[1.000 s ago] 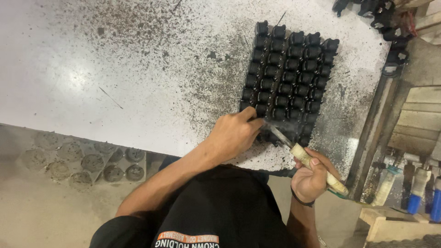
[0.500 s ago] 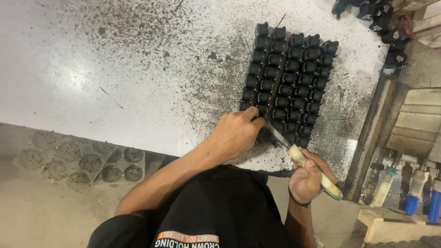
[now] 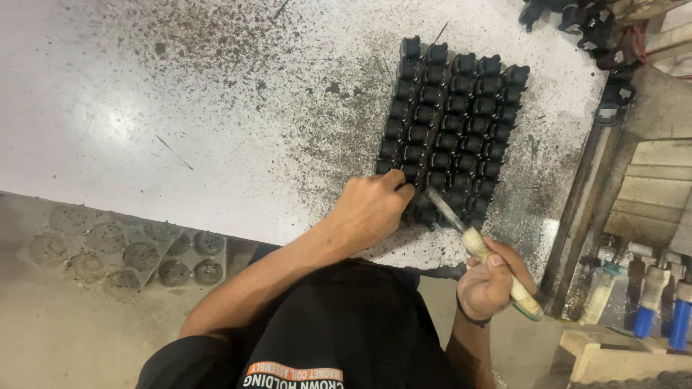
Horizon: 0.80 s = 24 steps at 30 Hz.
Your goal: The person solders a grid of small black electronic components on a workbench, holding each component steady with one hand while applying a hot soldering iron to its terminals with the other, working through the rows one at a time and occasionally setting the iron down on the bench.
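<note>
Several small black moulded parts (image 3: pixel 453 122) stand packed in rows as one block on a white worktable (image 3: pixel 216 108) speckled with dark grit. My left hand (image 3: pixel 371 207) rests on the block's near left corner, fingers curled over the closest parts. My right hand (image 3: pixel 491 279) grips a tool with a pale wooden handle (image 3: pixel 497 270) by the table's front edge. Its thin metal blade (image 3: pixel 443 207) points up and left into the block's near row, beside my left fingers.
More loose black parts (image 3: pixel 591 29) lie at the table's far right corner. A wooden frame and bench (image 3: pixel 649 187) stand to the right, with blue-handled tools (image 3: pixel 659 317) below. A grey tray with round dirty hollows (image 3: pixel 122 248) sits under the table's front left edge.
My right hand has shifted the tool slightly, with the blade tip staying at the near row. My left hand stays on the block's corner.
</note>
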Available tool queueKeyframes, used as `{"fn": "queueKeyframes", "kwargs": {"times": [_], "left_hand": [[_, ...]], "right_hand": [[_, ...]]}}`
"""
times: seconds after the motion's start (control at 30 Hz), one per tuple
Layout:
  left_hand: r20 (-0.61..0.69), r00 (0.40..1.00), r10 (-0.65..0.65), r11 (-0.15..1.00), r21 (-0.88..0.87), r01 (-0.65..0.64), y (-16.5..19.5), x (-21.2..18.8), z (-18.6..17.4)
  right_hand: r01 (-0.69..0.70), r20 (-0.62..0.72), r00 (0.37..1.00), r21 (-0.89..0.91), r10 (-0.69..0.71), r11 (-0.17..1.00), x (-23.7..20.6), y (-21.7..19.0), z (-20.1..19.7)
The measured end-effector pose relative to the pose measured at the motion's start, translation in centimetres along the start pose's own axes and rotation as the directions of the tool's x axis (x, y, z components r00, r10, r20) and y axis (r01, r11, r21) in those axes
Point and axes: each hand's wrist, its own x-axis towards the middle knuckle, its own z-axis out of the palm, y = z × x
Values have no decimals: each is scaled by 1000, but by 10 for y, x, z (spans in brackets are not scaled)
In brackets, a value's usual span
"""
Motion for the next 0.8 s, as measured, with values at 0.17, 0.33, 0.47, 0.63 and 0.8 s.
{"fn": "queueKeyframes", "kwargs": {"times": [0.17,0.33,0.47,0.63,0.8], "left_hand": [[-39,999,12,1000,-23,-13,0,-1,-2],[21,1000,3,1000,16,-3,-2,-1,1],[38,998,56,996,65,-59,1,5,0],[-89,996,20,998,-60,-25,7,-10,-20],[-51,997,57,991,-118,-63,14,-31,-22]], "right_hand": [[21,62,998,-71,-17,997,0,-6,6],[132,218,971,-144,-99,981,-3,-18,18],[364,441,866,-232,-236,902,9,-22,9],[87,128,988,42,-92,995,18,-13,-13],[176,150,975,-87,-161,981,-13,-12,-12]]}}
